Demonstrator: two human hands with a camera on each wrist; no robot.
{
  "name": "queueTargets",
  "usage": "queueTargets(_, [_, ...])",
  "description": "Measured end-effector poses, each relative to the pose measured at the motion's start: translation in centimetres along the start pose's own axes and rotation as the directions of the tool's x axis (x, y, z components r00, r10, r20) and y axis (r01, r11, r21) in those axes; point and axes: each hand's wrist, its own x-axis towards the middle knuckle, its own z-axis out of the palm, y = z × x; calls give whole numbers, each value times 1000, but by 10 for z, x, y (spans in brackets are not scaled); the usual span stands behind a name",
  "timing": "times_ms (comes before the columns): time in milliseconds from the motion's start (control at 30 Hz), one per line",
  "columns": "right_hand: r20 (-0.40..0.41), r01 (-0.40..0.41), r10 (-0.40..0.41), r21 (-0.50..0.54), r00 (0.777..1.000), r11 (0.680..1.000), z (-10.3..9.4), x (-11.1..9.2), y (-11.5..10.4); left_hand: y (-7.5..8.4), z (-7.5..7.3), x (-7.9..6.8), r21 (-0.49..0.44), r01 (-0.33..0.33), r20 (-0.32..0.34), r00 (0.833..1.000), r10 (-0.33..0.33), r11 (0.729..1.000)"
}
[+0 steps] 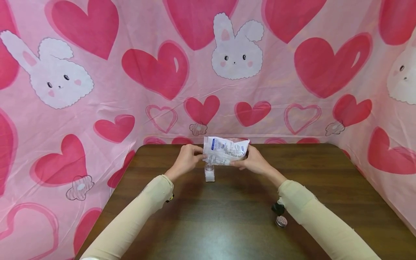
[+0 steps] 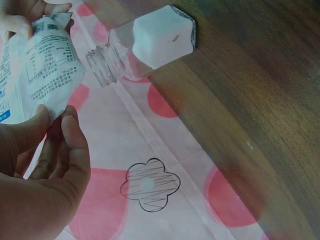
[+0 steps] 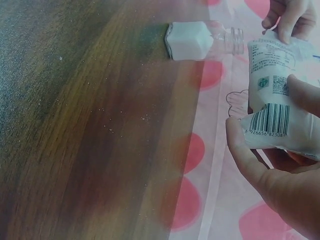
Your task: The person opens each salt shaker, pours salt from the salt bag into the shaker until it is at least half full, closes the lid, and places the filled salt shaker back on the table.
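Observation:
A white printed plastic packet (image 1: 224,151) is held level above the table by both hands. The left hand (image 1: 187,159) pinches one end of it between thumb and fingers, as the left wrist view also shows. At the other end the right hand (image 1: 255,161) grips it, with the thumb on one face and fingers around the barcode side. Just below the packet's left end stands a small clear glass jar (image 1: 209,173), its threaded mouth uncovered. White powder or grains (image 3: 191,41) fill over half of the jar. Whether anything is flowing from the packet cannot be seen.
A perforated silver shaker lid (image 1: 281,221) lies on the brown wooden table (image 1: 208,224) near the right forearm. Fine white grains (image 3: 145,118) are scattered on the tabletop. Behind the table hangs a pink cloth (image 1: 276,86) with hearts and rabbits.

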Motion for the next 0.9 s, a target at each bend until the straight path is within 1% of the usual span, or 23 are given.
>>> queueTargets(167, [3,8,-8,-1,1000,1000,-1,0,0,-1,0,0,0,-1,-1,1000,1,1000])
queueTargets(367, [9,11,-11,0,1000,1000,-1,0,1,-1,1,0,-2,18,7,1000,-18,1000])
queueTargets(900, [12,14,-14,-8,1000,1000,-1,1,1,-4,2,1,-2,6,-2,1000,-6,1000])
